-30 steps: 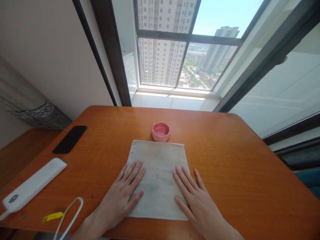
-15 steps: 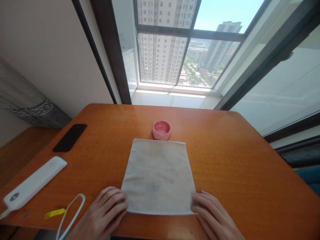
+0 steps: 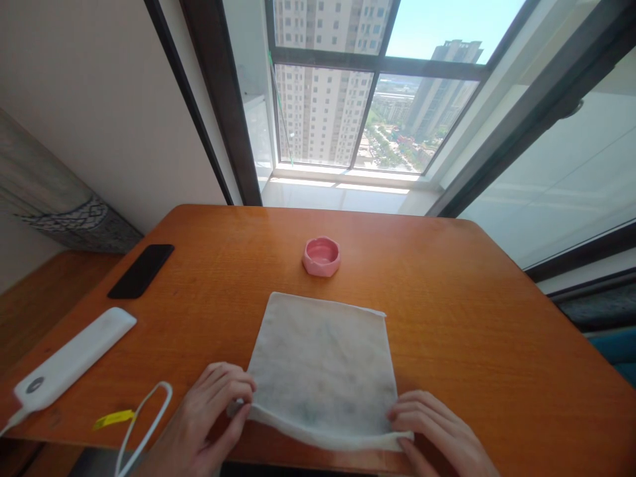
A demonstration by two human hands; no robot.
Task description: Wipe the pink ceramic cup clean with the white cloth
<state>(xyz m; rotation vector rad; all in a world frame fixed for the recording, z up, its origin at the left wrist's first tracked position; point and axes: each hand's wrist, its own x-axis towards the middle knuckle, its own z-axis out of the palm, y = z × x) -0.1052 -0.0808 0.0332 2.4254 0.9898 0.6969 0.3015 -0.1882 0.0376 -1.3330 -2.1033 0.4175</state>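
A square off-white cloth [image 3: 322, 364] with faint grey stains lies on the brown wooden table. My left hand [image 3: 213, 414] pinches its near left corner between thumb and fingers. At the near right corner, my right hand [image 3: 437, 427] is closed on the cloth too, with a bit of the edge poking out by the thumb. Between the hands the near edge is lifted and curls over in a narrow fold, sagging in the middle. Just beyond the cloth's far edge stands a small pink bowl [image 3: 322, 257], apart from it.
On the left of the table [image 3: 472, 298] lie a black phone [image 3: 141, 271] and a long white power strip or similar device [image 3: 74, 358]. A white cable [image 3: 149, 424] with a yellow tag [image 3: 114, 419] loops near the left front edge. A window [image 3: 377, 99] is behind the table.
The cloth has slid toward me and slightly right, leaving a gap to the pink bowl. Its near edge, flat before, is now raised and folded, with both hands gripping the corners.
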